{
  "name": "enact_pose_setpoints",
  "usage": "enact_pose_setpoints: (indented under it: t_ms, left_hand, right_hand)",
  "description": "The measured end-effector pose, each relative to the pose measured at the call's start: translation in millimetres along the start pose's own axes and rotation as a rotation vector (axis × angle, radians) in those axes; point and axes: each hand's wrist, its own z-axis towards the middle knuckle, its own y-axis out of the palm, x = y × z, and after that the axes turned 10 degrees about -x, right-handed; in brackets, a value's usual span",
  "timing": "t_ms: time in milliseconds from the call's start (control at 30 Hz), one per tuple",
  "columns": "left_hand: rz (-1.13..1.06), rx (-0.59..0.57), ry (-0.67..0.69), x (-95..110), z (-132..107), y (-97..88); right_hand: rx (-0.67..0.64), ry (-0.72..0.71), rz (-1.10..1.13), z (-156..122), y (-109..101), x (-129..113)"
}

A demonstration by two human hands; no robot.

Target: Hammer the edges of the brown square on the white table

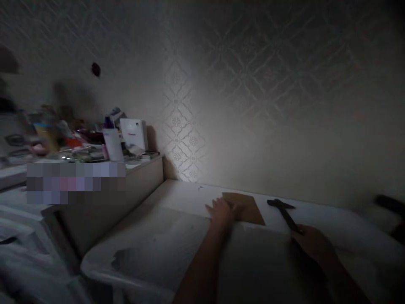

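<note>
A white box [134, 133] stands on a cluttered shelf [144, 164] at far left. On the pale table [177, 198], the left hand [221, 212] lays its fingers flat and spread on a brown board [251, 209]. Just right of the board, the right hand [311, 242] has its fingers closed around the handle of a hammer [284, 211].

Seemingly, hammer [282, 210] right of board [249, 209]

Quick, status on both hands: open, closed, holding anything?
Left hand: open, lying flat on the edge of the brown board.
Right hand: closed around the handle of the hammer.
</note>
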Motion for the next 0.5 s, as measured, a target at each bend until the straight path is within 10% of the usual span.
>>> enact_pose_setpoints:
  t_ms: [167,267,500]
  left_hand:
    - [0.006,0.144,-0.051,0,1,-2.3]
    - [0.011,0.174,-0.066,-4,4,2.3]
    - [0.008,0.195,-0.159,-20,27,-0.4]
  right_hand:
    - [0.387,-0.224,-0.189,-12,20,-46]
    - [0.323,-0.516,-0.147,-12,42,-71]
    - [0.085,-0.496,-0.129,-9,59,-76]
